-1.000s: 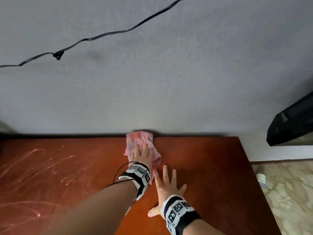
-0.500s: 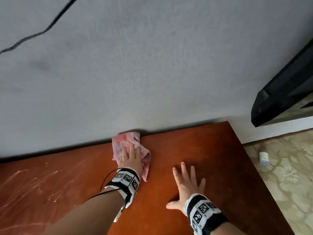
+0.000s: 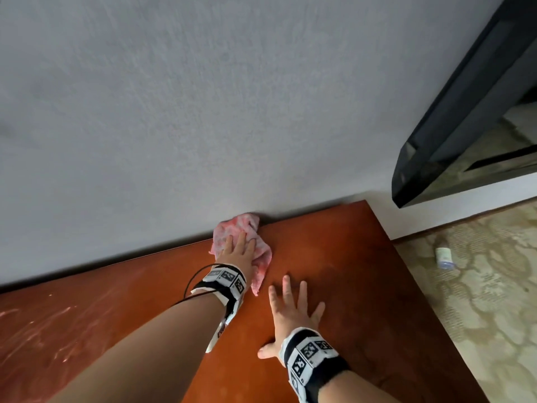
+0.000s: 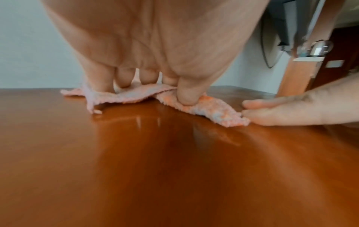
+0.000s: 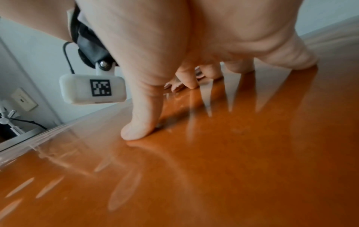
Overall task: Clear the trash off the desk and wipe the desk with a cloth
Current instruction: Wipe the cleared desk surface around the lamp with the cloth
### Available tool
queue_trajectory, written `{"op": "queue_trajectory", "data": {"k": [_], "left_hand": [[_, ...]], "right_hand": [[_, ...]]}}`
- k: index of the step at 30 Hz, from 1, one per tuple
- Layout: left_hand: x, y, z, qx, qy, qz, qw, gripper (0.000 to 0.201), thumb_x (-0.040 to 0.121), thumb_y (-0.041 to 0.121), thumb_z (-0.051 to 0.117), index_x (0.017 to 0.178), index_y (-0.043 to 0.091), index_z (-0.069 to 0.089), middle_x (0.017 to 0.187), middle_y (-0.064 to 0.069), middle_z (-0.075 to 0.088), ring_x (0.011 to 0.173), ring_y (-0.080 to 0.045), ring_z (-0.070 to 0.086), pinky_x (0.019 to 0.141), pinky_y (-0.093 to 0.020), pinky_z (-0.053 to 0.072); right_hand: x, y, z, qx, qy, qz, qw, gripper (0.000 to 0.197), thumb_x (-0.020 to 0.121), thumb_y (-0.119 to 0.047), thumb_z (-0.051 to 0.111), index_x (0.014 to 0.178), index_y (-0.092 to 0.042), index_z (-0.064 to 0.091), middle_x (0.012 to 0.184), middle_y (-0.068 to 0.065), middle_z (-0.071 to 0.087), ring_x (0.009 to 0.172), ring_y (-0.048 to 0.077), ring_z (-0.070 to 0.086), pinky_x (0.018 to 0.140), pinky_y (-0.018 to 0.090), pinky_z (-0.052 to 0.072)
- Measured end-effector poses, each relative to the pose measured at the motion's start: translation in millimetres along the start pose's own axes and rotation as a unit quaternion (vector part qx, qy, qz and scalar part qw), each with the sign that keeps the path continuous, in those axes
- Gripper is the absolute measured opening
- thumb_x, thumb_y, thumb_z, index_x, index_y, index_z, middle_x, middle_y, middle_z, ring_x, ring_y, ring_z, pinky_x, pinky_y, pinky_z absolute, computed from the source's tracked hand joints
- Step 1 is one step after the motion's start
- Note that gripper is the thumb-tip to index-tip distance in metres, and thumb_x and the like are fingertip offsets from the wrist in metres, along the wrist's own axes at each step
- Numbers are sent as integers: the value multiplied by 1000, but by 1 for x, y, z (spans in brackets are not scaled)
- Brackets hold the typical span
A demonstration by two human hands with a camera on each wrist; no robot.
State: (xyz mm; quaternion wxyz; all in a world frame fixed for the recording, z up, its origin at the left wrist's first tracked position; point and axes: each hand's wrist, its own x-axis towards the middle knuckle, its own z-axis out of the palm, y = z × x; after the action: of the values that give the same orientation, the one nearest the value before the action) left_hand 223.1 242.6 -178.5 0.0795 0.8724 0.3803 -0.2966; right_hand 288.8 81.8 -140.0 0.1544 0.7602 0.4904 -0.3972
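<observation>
A pink cloth (image 3: 249,225) lies on the reddish-brown desk (image 3: 363,257) against the grey wall at the desk's far edge. My left hand (image 3: 238,248) presses flat on the cloth with straight fingers; in the left wrist view the thumb and fingers (image 4: 185,95) push down on the cloth (image 4: 213,112). My right hand (image 3: 293,312) rests flat on the bare desk just right of the cloth, fingers spread. In the right wrist view its thumb and fingertips (image 5: 136,129) touch the glossy desk (image 5: 233,169).
Pale smears (image 3: 43,324) mark the desk's left part. The desk's right edge drops to a patterned carpet (image 3: 479,301), where a small white bottle (image 3: 444,257) lies. A black piece of furniture (image 3: 465,126) stands at the upper right. The wall bounds the desk's far side.
The left hand has slid the cloth to the right along the wall. The right hand has moved right with it, still flat on the desk. The head view has swung right.
</observation>
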Motion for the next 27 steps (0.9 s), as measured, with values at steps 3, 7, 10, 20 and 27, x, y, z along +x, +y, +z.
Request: {"op": "queue_trajectory", "data": {"k": [3,7,10,20,27], "left_hand": [[-12,-27,21,31,-30,-54,998,67,99,46,25,153,15,2,160,-12,-12,145,-40,-12,119,-53,5],[-76,-20,54,39,-58,-66,995,64,99,40,36,153,16,12,160,-16,-10,144,-43,-12,117,-57,-1],[-112,-5,68,2,-64,-43,997,68,101,40,32,153,15,-3,159,-11,-15,144,-38,-16,118,-54,-1],[-143,-121,124,-171,-65,-333,925,92,90,57,48,153,16,-7,160,-11,-10,146,-38,-9,118,-53,8],[-201,-54,132,-244,-73,-284,924,73,100,45,34,152,20,-10,159,-10,-18,144,-42,-12,117,-50,8]], "right_hand": [[-1,0,1,-9,5,3,1000,122,72,-57,74,150,-32,-16,153,2,-36,141,37,-29,107,72,-3],[2,-2,2,-20,12,15,1000,123,71,-59,74,150,-32,-16,153,2,-36,141,38,-28,109,72,2],[3,-5,5,-33,24,28,999,124,69,-62,74,150,-33,-15,154,2,-34,142,37,-26,111,69,7],[-33,-47,24,-81,69,20,994,109,79,-52,69,152,-28,-9,157,2,-27,147,31,-16,116,60,14],[-49,-104,78,-122,27,-42,991,115,75,-58,70,152,-29,-9,156,0,-29,146,33,-19,114,60,13]]}}
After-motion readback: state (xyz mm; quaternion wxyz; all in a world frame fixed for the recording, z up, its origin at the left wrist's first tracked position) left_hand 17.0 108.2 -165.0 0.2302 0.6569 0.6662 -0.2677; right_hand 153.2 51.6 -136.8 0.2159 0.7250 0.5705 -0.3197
